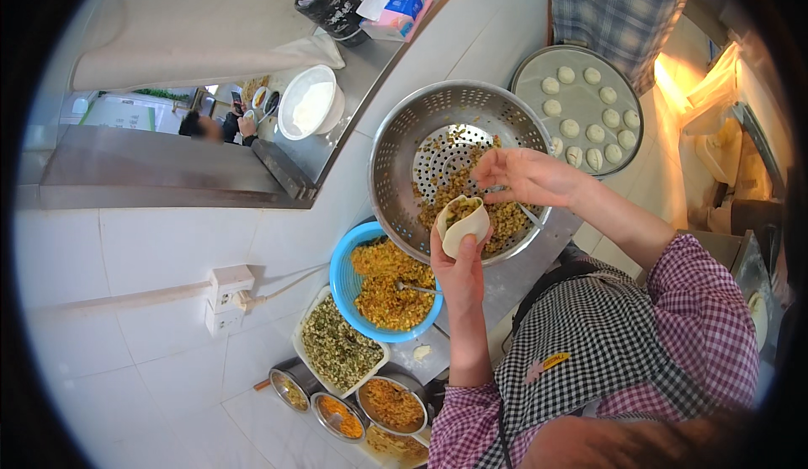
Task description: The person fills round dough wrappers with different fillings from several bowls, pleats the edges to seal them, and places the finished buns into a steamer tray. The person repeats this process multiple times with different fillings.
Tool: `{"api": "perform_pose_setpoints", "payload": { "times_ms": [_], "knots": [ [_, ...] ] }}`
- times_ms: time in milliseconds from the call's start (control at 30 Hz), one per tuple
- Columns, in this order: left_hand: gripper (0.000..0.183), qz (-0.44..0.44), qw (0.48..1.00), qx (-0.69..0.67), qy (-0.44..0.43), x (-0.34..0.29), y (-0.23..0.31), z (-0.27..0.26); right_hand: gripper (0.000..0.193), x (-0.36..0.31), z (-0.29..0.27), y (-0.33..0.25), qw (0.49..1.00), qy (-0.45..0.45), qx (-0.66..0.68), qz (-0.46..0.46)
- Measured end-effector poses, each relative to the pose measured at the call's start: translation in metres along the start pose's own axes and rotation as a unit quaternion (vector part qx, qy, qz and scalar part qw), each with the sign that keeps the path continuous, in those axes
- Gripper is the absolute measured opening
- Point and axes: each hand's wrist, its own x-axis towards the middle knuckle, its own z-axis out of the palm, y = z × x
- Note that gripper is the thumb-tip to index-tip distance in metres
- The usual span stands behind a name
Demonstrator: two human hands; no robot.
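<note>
My left hand is closed around a cupped dough wrapper with chopped filling showing in its opening. It holds the wrapper over the near rim of a large perforated metal colander. Just above the wrapper, my right hand hovers with fingers bent and apart, and I see nothing between them. More brownish-yellow filling lies in the colander, partly hidden beneath both hands. A metal spoon leans in it below my right wrist.
A blue basin of yellow filling with a spoon stands beside the colander. Close by are a white tub of green filling and several metal containers. Round filled buns sit on a round tray. A white flour bowl rests on the ledge.
</note>
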Motion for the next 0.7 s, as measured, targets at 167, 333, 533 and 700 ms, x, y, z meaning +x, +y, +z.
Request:
{"api": "perform_pose_setpoints", "payload": {
  "times_ms": [167, 333, 533, 700],
  "knots": [
    [0.063, -0.007, 1.000, 0.001, 0.007, -0.001, 0.000, -0.001, 0.016, 0.001, -0.003, 0.004, 0.999, 0.023, -0.024, -0.015],
    [0.060, -0.004, 1.000, -0.005, 0.004, -0.002, 0.000, -0.002, 0.010, -0.003, 0.013, -0.001, 0.956, 0.166, -0.240, -0.031],
    [0.065, -0.011, 1.000, 0.007, 0.012, -0.004, 0.000, -0.002, 0.012, -0.002, 0.003, -0.001, 0.892, 0.181, -0.414, -0.013],
    [0.064, -0.011, 1.000, 0.009, 0.010, -0.004, -0.002, -0.003, 0.016, -0.004, 0.008, -0.002, 0.872, 0.196, -0.446, -0.038]
  ]
}}
